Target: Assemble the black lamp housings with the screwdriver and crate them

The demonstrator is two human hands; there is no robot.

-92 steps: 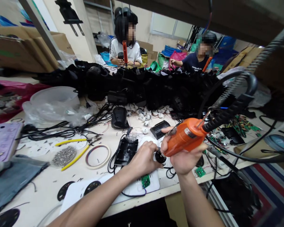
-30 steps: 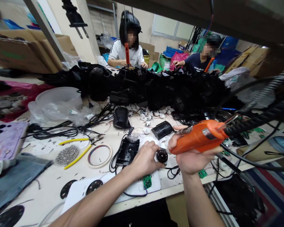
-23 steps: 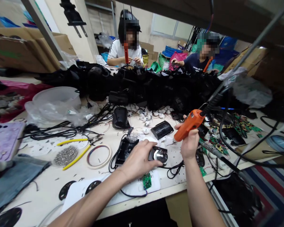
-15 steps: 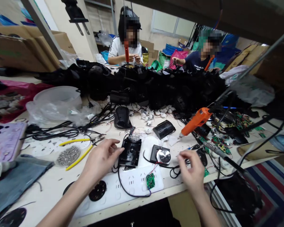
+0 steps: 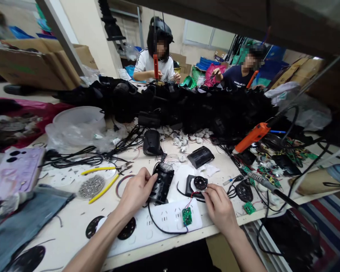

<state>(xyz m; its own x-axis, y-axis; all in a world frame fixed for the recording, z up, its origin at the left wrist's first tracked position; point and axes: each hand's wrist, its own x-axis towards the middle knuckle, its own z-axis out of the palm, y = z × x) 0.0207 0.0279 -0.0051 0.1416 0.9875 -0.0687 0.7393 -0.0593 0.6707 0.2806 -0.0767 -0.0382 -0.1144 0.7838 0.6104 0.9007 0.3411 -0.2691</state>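
Note:
My left hand (image 5: 137, 190) is closed on the near edge of a black plastic housing (image 5: 163, 180) lying on the bench. My right hand (image 5: 219, 206) has its fingers curled onto the near corner of a small black plate carrying a round speaker (image 5: 198, 183). Red and black wires run from that plate to a small green circuit board (image 5: 187, 217), which rests on a white sheet (image 5: 167, 219). An orange electric screwdriver (image 5: 251, 136) hangs free on its cable to the right, beyond both hands.
Yellow-handled pliers (image 5: 102, 177), a dish of screws (image 5: 91, 186) and a tape ring lie to the left. A long heap of black parts (image 5: 187, 105) crosses the bench. A soldering iron (image 5: 268, 186) and green boards lie to the right. Two people work across the bench.
My right hand let go of the orange screwdriver, which swung up and away to the right. The speaker plate was set down, and my left hand moved onto the black housing.

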